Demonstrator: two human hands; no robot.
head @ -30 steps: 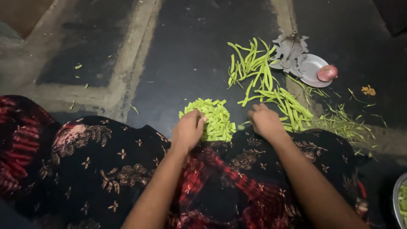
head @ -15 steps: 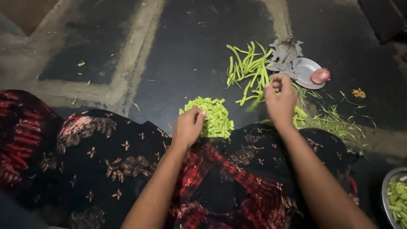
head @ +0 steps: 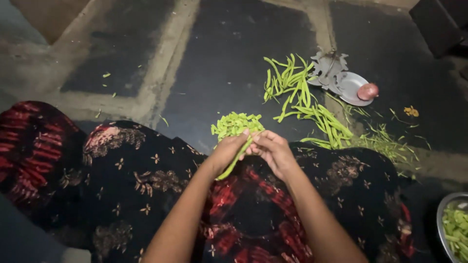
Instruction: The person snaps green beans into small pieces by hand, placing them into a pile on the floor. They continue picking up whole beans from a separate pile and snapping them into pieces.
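My left hand [head: 227, 152] and my right hand [head: 274, 150] meet over my lap, both gripping one long green bean [head: 236, 159] that slants down to the left between them. Just beyond my fingers lies a small heap of cut bean pieces [head: 235, 123] on the dark floor. A loose pile of whole green beans [head: 302, 100] spreads out farther off to the right. My lap is covered by black cloth with red and floral print [head: 146, 180].
A metal plate [head: 352, 87] with a reddish onion [head: 367, 91] sits beyond the beans, beside a metal cutting tool [head: 329, 65]. Thin bean trimmings [head: 385, 143] litter the floor at right. A steel bowl of cut beans [head: 456, 226] shows at the lower right edge.
My right hand reached out to the whole beans, then came back with one bean. Both hands now hold it together over my lap.
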